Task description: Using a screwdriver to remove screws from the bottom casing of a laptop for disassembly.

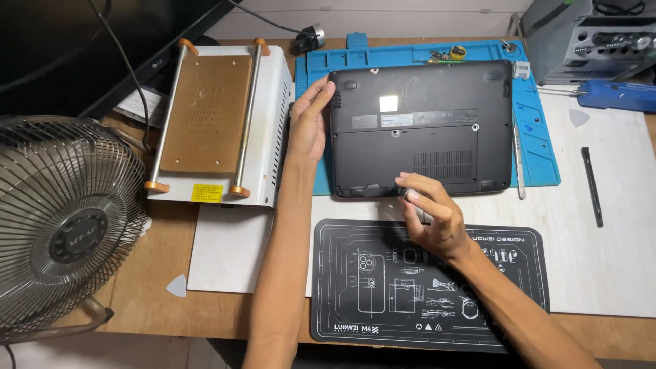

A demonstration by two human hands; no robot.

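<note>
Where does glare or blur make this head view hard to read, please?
In the head view, a bright white glare patch sits on the laptop underside, washing out its centre label; the right hand and the dark tool tip it pinches are slightly soft; the left hand on the laptop's edge is sharp; the fan bulges at the left edge from lens distortion.

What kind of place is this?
Probably an electronics repair bench: a laptop lies bottom up on a blue repair mat, a heating plate machine stands beside it, and a pry tool lies nearby.
</note>
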